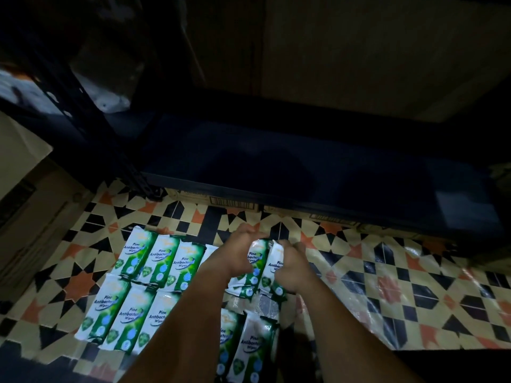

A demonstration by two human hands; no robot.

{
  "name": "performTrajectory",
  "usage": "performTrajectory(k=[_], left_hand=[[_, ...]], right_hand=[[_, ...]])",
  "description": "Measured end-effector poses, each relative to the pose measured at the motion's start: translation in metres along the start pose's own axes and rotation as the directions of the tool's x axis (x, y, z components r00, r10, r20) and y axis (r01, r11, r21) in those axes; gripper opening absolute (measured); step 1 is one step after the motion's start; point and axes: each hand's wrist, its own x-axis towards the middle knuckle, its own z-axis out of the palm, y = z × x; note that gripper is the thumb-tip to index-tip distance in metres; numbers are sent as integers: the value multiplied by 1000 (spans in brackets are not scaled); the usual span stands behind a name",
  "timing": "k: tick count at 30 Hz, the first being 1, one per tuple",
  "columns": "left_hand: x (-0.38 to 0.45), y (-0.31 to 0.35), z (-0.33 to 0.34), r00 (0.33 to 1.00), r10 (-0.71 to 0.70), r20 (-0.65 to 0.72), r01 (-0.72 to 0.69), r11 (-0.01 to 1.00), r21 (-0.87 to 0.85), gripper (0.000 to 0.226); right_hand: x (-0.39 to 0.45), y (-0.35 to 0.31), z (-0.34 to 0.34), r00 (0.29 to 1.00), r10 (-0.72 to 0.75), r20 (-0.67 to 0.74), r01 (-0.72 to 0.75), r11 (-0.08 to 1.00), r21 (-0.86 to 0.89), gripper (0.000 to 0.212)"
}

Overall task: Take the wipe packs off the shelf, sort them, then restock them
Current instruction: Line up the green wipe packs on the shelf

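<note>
Several green-and-white wipe packs lie in rows on the patterned floor, such as one at the far left [137, 251] and one in the near row [106, 310]. My left hand [237, 254] grips a pack [256, 268] in the far row. My right hand [290, 268] grips the pack beside it [274, 265]. Two more packs [249, 346] lie near my forearms. The dark shelf [276, 161] above the floor holds no packs where I can see it.
A black shelf upright [110, 139] stands at left. Cardboard boxes [235, 201] sit under the shelf. A beige unit [25, 194] borders the floor at left. Bare tiled floor [401, 286] spreads to the right.
</note>
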Motion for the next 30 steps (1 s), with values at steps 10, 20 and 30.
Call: performTrajectory(k=[10,20,30], left_hand=[[-3,5,15,993,-92,70,109,953,-282,102],[-26,39,-14,1000,-4,-14,-1,942,-336,93],[-83,107,-110,965,58,-254,-140,937,-320,49]], right_hand=[[-2,2,-1,999,23,27,-26,994,105,74],[-35,-26,-39,997,-76,-9,76,978,197,63],[-98,-102,-116,954,-262,-145,290,931,224,54]])
